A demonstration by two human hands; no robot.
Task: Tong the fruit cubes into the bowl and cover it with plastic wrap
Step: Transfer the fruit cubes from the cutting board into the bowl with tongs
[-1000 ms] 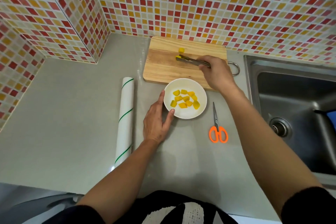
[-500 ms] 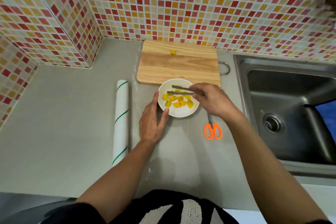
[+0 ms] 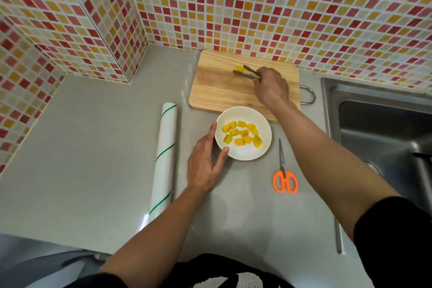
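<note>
A white bowl (image 3: 243, 154) with several yellow fruit cubes (image 3: 240, 134) stands on the grey counter in front of a wooden cutting board (image 3: 217, 93). My left hand (image 3: 205, 166) rests against the bowl's left rim, thumb and fingers cupping it. My right hand (image 3: 272, 86) is over the board and grips metal tongs (image 3: 247, 72). The tong tips sit on either side of one yellow cube (image 3: 239, 68) at the board's far edge. A roll of plastic wrap (image 3: 164, 156) lies on the counter left of the bowl.
Orange-handled scissors (image 3: 284, 175) lie right of the bowl. A steel sink (image 3: 383, 133) takes up the right side. Mosaic tiled walls (image 3: 233, 7) close the back and the left corner. The counter edge runs near my body.
My right hand has carried the tongs from over the bowl back to the far edge of the board, around the single cube. My left hand has stayed at the bowl.
</note>
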